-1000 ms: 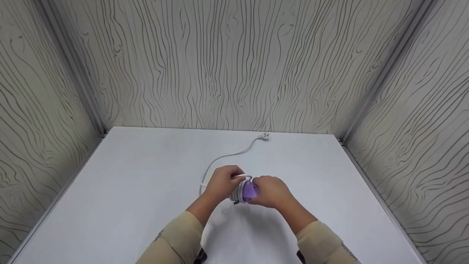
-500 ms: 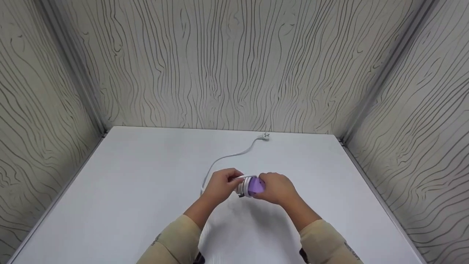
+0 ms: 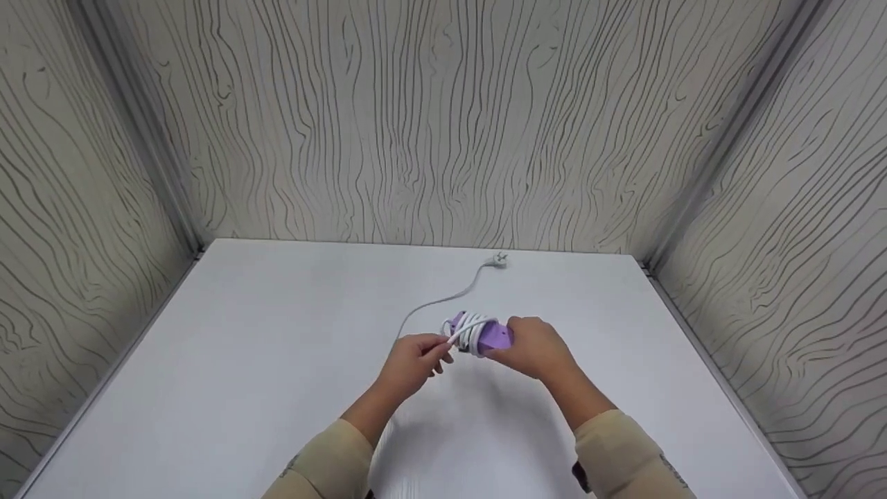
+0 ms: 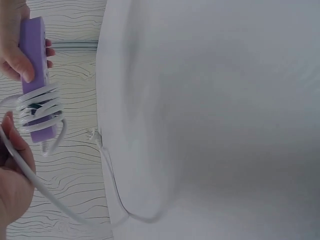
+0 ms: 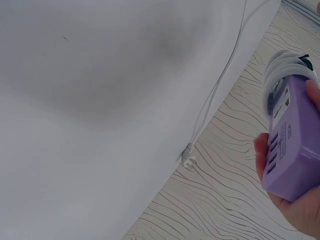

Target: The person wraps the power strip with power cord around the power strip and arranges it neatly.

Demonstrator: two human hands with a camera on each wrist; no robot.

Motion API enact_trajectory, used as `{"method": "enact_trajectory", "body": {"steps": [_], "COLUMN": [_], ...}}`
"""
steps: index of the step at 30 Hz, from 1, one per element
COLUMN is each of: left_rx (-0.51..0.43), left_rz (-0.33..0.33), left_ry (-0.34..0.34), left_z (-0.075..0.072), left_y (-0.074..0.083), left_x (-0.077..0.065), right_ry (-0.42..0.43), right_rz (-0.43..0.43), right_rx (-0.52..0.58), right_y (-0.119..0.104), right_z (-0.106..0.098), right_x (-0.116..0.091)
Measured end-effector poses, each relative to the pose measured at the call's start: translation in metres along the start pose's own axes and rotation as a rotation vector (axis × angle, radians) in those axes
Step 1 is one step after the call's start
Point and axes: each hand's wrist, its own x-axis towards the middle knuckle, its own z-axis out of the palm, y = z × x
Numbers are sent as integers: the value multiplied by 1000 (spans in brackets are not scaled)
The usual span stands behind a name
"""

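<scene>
A purple power strip point(image 5: 295, 135) with a socket and several USB ports is held up over the table by my right hand point(image 3: 535, 348), which grips its end. Several turns of its white cord point(image 4: 40, 107) are wound round the other end of the strip. Between thumb and fingers my left hand point(image 3: 411, 362) pinches the cord just left of the coil. From there the loose length runs down behind the hand and across the table to a white plug point(image 3: 499, 260) near the back edge. A small dark piece point(image 5: 306, 62) shows among the turns.
The white table point(image 3: 277, 333) has its back edge against a wood-grain patterned panel point(image 3: 409, 125). Similar panels point(image 3: 62, 208) rise at both sides, with grey metal posts point(image 3: 138, 132) in the corners.
The power strip has tilted and shifted slightly right and up, so more of its wound cord shows. My left hand has drawn the cord toward the lower left, away from the strip.
</scene>
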Motion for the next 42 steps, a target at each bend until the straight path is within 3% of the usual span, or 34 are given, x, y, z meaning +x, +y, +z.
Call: {"method": "enact_trajectory", "body": {"steps": [7, 23, 30, 37, 42], "left_rx": [-33, -71, -129, -98, -92], "left_rz": [-21, -16, -8, -7, -7], "left_ry": [-57, -83, -142, -163, -163], "left_z": [3, 8, 5, 16, 19], "left_y": [-9, -9, 20, -16, -29], "left_x": [-5, -9, -28, -16, -13], "right_ry": [103, 106, 165, 162, 183], "right_rz": [9, 9, 34, 24, -10], "right_rx": [-136, 46, 109, 176, 208], "right_y": [3, 15, 15, 12, 6], "right_z": [-6, -8, -13, -20, -22], "right_x": [-2, -4, -4, -6, -9]}}
